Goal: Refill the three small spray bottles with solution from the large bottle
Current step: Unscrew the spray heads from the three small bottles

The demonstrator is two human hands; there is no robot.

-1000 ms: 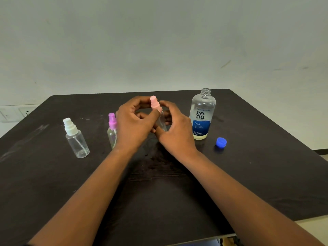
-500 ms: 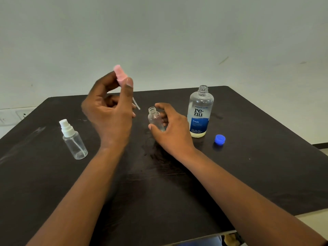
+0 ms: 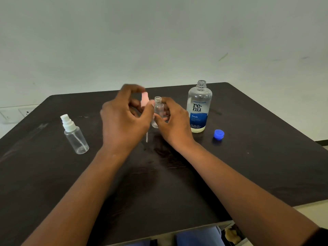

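My left hand (image 3: 124,119) pinches a pink spray head (image 3: 144,99) whose thin dip tube hangs down to just above the table. Right beside it, my right hand (image 3: 174,121) grips a small clear bottle (image 3: 158,110) that stands uncapped on the table. The large bottle (image 3: 199,107) with the blue label stands open to the right, with a little yellowish solution at its bottom. Its blue cap (image 3: 218,134) lies further right. A small spray bottle with a white head (image 3: 74,134) stands at the left. The purple-headed spray bottle is hidden behind my left hand.
The dark table (image 3: 248,166) has its front edge near my body and its right edge past the blue cap. A white wall rises behind it, with a socket plate (image 3: 10,113) at the far left.
My left hand unscrewed the pink spray head, lifted it up and to the left, then brought it back down beside the small bottle. My right hand kept hold of that bottle.
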